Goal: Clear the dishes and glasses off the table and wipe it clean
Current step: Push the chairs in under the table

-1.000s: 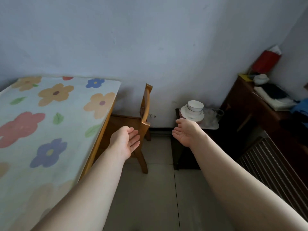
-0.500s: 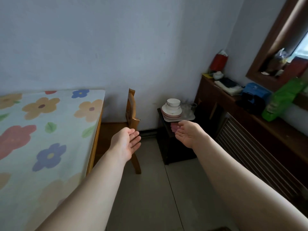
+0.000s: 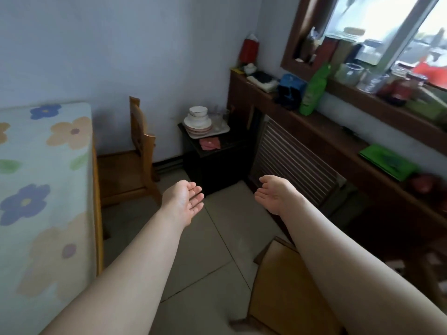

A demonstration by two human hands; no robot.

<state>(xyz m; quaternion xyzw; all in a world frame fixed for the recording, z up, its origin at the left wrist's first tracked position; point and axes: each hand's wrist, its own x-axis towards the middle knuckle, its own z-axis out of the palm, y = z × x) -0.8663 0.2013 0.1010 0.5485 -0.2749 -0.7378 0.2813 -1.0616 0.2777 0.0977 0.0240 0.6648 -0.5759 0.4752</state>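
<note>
The table [image 3: 43,189] with a flowered cloth fills the left side; nothing stands on the part I see. A stack of white plates and bowls [image 3: 198,120] sits with a few clear glasses [image 3: 221,116] on a tray [image 3: 223,129] atop a small dark cabinet [image 3: 217,158] by the far wall. A pink cloth [image 3: 210,143] lies in front of the tray. My left hand [image 3: 185,200] and my right hand [image 3: 275,195] are stretched out over the floor, palms facing each other, fingers relaxed, holding nothing.
A wooden chair [image 3: 135,151] stands between table and cabinet. A long dark sideboard [image 3: 338,141] with a radiator grille runs along the right wall, cluttered with bottles and boxes. Another wooden chair seat [image 3: 283,291] is under my right forearm. Tiled floor lies ahead.
My view has swung right and pulled back, so the dishes look farther off and the window and sideboard have come into sight. Both hands remain extended and empty.
</note>
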